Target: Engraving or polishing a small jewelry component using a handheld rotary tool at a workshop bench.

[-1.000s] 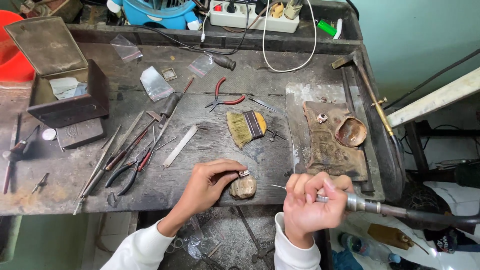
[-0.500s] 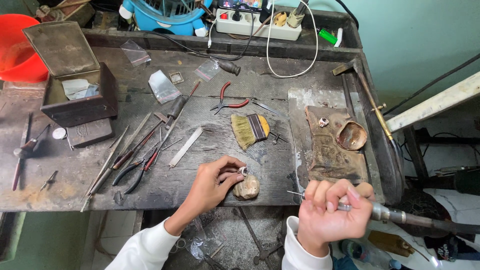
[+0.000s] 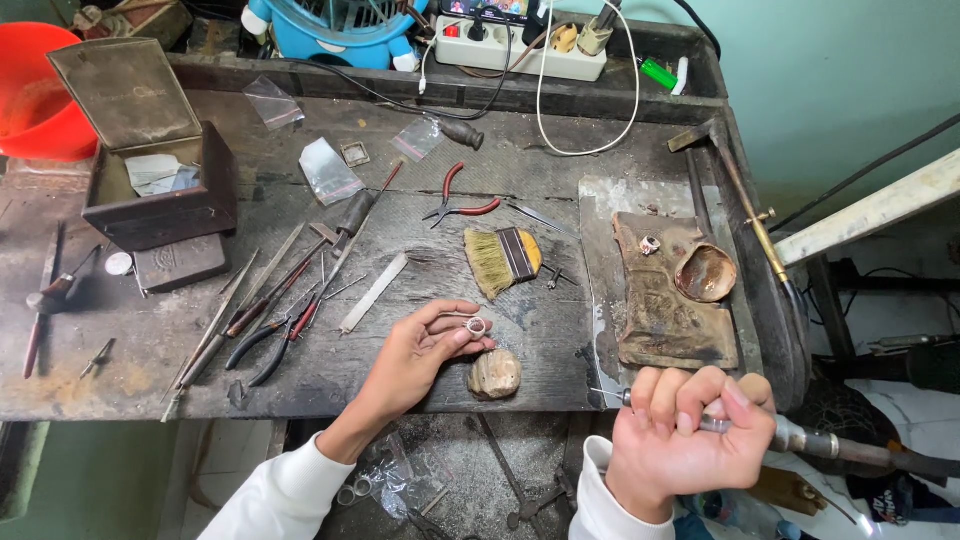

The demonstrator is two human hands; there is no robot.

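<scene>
Ring held at counter front edge, tool withdrawn.
Left hand [image 3: 425, 350] fingers pinch the ring [image 3: 476, 326] above the peg [image 3: 494, 373]; right hand [image 3: 690, 440], at 4 o'clock, fingers closed around the handpiece [image 3: 800, 438], tip off the ring. Judged mid-job.

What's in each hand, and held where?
The left hand pinches a small ring by its band between thumb and fingertips. The right hand holds a metal handpiece in a fist grip around its front shaft.
</scene>
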